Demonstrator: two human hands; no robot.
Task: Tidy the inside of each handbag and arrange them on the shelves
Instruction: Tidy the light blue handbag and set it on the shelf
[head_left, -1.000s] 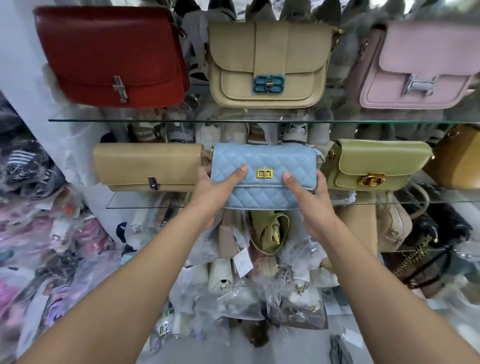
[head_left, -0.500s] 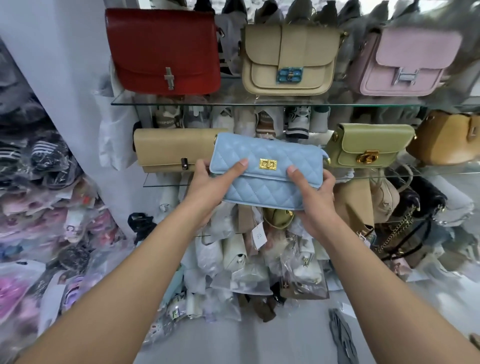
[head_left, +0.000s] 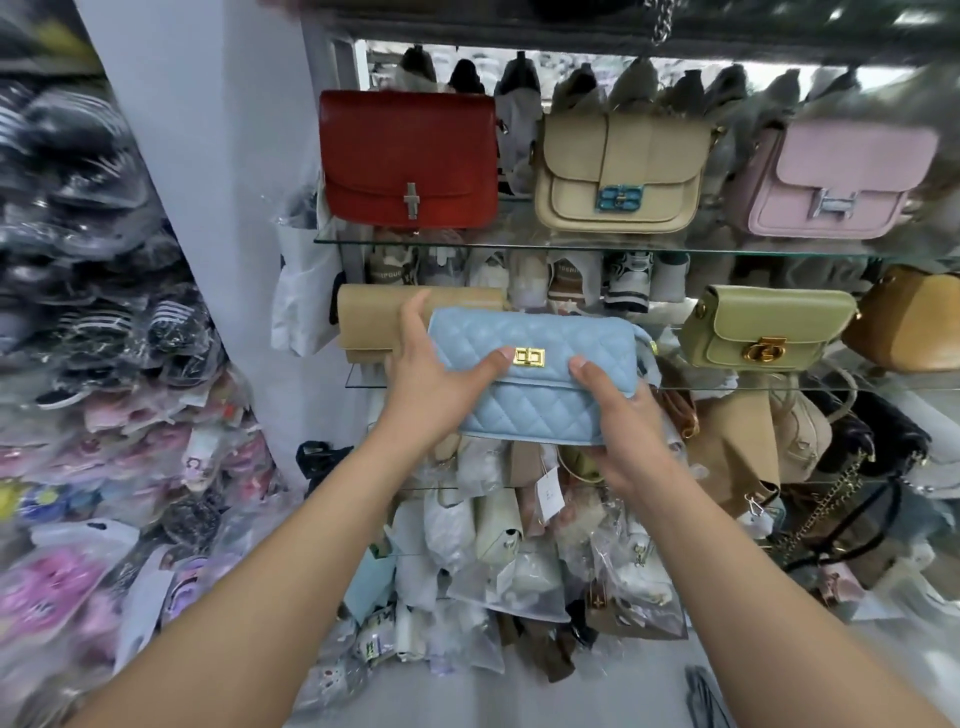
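A light blue quilted handbag (head_left: 540, 384) with a gold turn-lock is held in front of the middle glass shelf (head_left: 779, 387), its flap closed. My left hand (head_left: 431, 379) grips its left end, thumb across the front. My right hand (head_left: 618, 415) grips the lower right side, thumb on the flap near the clasp. On the middle shelf a tan clutch (head_left: 374, 322) lies to the left and an olive green bag (head_left: 763, 327) stands to the right. A red bag (head_left: 408, 158), a beige bag (head_left: 621, 174) and a pink bag (head_left: 836, 179) stand on the upper glass shelf (head_left: 519, 247).
A brown bag (head_left: 914, 319) sits at the far right of the middle shelf. Below hang and lie several bags in plastic wrap (head_left: 509, 545) and chain-strap bags (head_left: 841, 499). Packed slippers and shoes (head_left: 104, 364) are stacked along the left wall.
The blue bag has come off the middle shelf toward me and a little lower, still in both hands. My view has swung left, so the shelves sit further right.
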